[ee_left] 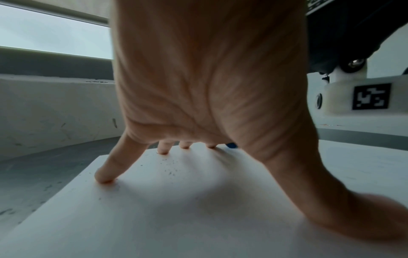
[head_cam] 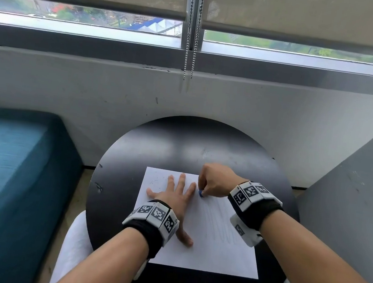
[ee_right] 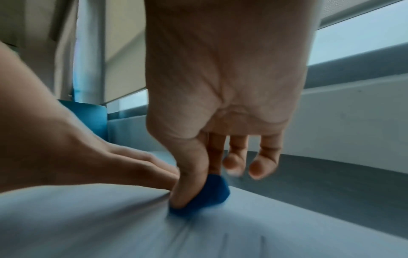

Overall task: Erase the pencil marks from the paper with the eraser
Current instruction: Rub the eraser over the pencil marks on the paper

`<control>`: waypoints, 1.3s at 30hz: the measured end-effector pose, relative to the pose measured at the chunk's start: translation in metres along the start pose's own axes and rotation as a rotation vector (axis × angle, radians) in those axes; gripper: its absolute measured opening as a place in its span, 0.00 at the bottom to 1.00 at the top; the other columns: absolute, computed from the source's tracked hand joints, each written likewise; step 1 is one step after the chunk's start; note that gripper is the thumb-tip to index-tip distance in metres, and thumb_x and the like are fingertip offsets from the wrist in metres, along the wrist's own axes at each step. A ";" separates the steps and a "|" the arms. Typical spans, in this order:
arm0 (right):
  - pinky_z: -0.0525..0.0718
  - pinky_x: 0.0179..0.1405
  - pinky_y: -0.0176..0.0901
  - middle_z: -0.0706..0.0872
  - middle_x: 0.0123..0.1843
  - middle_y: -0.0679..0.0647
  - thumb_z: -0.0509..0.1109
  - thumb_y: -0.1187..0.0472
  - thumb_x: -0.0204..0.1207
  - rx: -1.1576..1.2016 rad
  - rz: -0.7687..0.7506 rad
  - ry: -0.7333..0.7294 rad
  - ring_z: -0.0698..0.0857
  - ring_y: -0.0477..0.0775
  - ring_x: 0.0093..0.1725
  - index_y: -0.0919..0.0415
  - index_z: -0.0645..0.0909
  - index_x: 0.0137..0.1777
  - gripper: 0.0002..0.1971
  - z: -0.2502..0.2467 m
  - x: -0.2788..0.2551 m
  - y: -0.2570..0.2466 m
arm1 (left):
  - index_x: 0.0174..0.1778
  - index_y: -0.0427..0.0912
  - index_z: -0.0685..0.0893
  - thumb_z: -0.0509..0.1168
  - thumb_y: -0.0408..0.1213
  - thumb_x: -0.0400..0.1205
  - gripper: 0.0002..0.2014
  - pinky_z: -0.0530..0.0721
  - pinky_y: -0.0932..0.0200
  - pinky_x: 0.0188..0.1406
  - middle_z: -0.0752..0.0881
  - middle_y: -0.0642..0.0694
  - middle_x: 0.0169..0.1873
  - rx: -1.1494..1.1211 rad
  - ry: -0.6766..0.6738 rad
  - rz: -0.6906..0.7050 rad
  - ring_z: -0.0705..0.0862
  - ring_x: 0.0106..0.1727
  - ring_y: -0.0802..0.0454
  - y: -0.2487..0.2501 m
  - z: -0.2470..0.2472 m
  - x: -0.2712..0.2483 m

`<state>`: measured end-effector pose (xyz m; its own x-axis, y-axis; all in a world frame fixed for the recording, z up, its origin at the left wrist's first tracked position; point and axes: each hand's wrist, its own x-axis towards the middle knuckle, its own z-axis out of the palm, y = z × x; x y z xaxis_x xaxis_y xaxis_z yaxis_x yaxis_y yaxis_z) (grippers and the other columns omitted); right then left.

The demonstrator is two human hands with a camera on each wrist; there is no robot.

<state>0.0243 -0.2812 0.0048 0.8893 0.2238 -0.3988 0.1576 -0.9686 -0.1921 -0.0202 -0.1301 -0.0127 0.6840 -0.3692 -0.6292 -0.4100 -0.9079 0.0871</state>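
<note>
To your left sits a teal cushion, well apart from the round black table in front of you. A white sheet of paper lies flat on that table, its far left corner sprinkled with dark eraser crumbs.

Your left hand rests on the left half of the paper with its fingers spread wide and straight, thumb angled out toward you. From the left wrist view, the fingertips press down on the sheet while the palm arches above it, and the crumbs lie just beyond the palm's shadow.

Faint pencil marks run in long zigzag strokes across the right half of the paper, between your two wrists.

Just beside your left index finger, your right hand pinches a small blue eraser between thumb and forefinger, and the eraser touches the paper near its far edge, at the top of the pencil strokes. In the right wrist view, the eraser is down on the sheet under your thumb, the other fingers hang loosely curled above the table, and the paper around the eraser is blurred.
</note>
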 end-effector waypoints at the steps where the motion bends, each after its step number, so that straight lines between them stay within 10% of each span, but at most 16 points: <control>1: 0.75 0.30 0.35 0.91 0.38 0.54 0.80 0.62 0.61 -0.021 -0.008 -0.058 0.88 0.55 0.38 0.56 0.91 0.39 0.06 0.001 -0.002 -0.001 | 0.85 0.54 0.30 0.82 0.63 0.61 0.74 0.56 0.13 0.71 0.27 0.48 0.84 0.002 0.000 0.000 0.31 0.85 0.39 0.000 0.000 0.000; 39: 0.79 0.33 0.38 0.84 0.33 0.48 0.78 0.62 0.61 0.009 -0.048 -0.093 0.87 0.54 0.40 0.57 0.90 0.37 0.05 0.024 -0.057 -0.015 | 0.85 0.59 0.30 0.81 0.66 0.59 0.73 0.56 0.14 0.72 0.26 0.47 0.84 0.008 0.010 0.010 0.31 0.85 0.39 0.001 0.000 -0.001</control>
<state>-0.0393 -0.2773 0.0091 0.8369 0.2792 -0.4709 0.1947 -0.9557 -0.2206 -0.0212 -0.1302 -0.0122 0.6858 -0.3805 -0.6204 -0.4218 -0.9025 0.0873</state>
